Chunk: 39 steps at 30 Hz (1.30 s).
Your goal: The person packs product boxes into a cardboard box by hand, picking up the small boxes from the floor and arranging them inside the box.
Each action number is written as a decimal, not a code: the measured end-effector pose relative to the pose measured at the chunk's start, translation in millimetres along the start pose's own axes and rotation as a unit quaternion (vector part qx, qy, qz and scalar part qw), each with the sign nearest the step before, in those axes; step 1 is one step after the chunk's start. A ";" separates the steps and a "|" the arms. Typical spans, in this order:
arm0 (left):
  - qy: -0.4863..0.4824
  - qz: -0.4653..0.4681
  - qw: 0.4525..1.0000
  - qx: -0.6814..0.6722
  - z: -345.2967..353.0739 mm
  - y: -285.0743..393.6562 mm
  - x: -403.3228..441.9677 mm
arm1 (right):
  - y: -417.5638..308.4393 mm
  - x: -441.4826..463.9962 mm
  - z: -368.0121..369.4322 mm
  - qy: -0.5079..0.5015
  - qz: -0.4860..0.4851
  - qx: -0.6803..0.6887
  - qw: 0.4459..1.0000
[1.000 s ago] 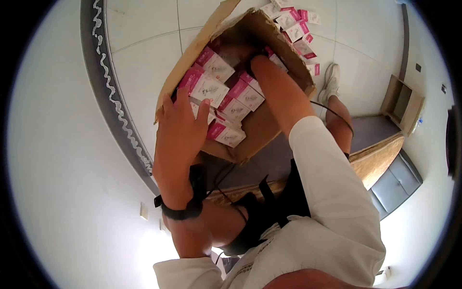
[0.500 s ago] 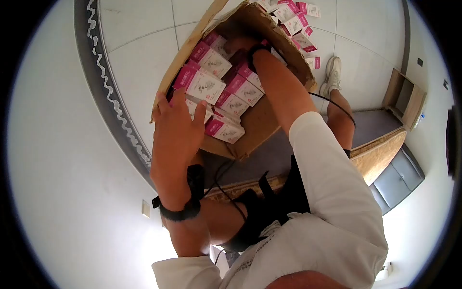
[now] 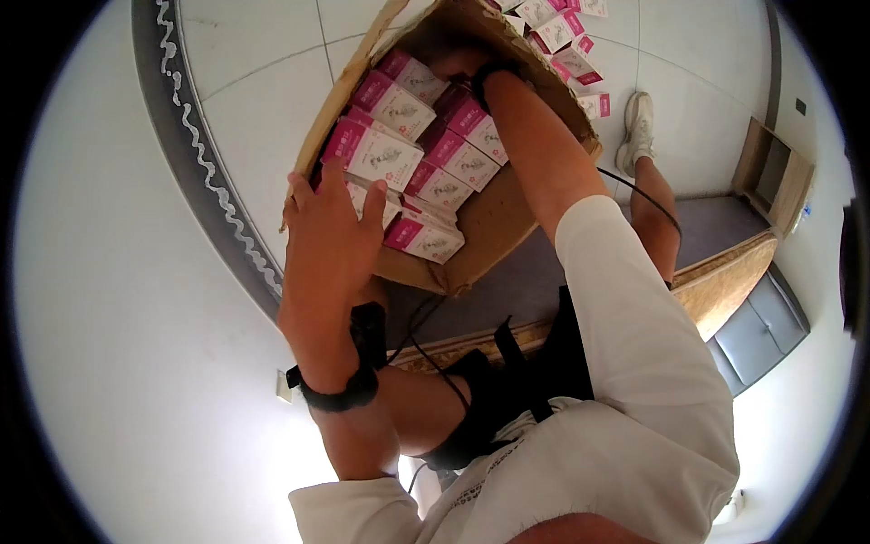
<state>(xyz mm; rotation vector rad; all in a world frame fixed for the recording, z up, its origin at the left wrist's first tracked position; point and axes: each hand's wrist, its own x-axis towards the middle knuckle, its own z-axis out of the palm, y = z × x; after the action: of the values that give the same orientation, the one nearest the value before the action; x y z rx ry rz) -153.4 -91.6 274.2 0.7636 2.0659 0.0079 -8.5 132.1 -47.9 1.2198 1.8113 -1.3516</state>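
Note:
A cardboard box point(image 3: 494, 218) stands open, with several pink-and-white cartons point(image 3: 385, 156) inside in uneven rows. My left hand point(image 3: 333, 227) rests over the box's near-left edge, fingers apart, beside a large carton and partly over a lower one. Deep in the far part of the box is my right hand point(image 3: 458, 63), next to the upper cartons. Shadow hides its fingers, so what it holds, if anything, does not show. A black band circles each wrist.
More pink-and-white cartons point(image 3: 557, 34) lie on the tiled floor beyond the box. My shoe point(image 3: 638, 131) is at their right. A wooden box frame point(image 3: 770, 177) and a grey cushioned piece point(image 3: 761, 326) stand at the right. A black cable runs near my knees.
My right hand has shifted toward the far-left cartons inside the box, and the far-left carton is more exposed. The view has moved slightly. My left hand keeps its place on the edge.

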 end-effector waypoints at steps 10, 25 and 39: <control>0.039 -0.008 0.999 0.033 11.3 -7.6 8.0 | -46.4 -16.6 17.2 0.238 -0.200 -0.323 0.894; 0.016 0.011 1.000 0.006 6.6 -5.7 -2.8 | -8.8 74.2 89.0 0.174 -0.320 -0.080 0.928; -0.155 0.077 0.984 -0.032 17.7 6.4 -22.3 | -48.2 -34.9 101.1 -0.014 -0.235 0.113 0.965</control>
<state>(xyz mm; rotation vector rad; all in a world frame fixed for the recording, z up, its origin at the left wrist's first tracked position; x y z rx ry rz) -127.8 -102.9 282.4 0.8272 1.7018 0.0387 -44.9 21.8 -31.4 0.8966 2.0529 -1.8685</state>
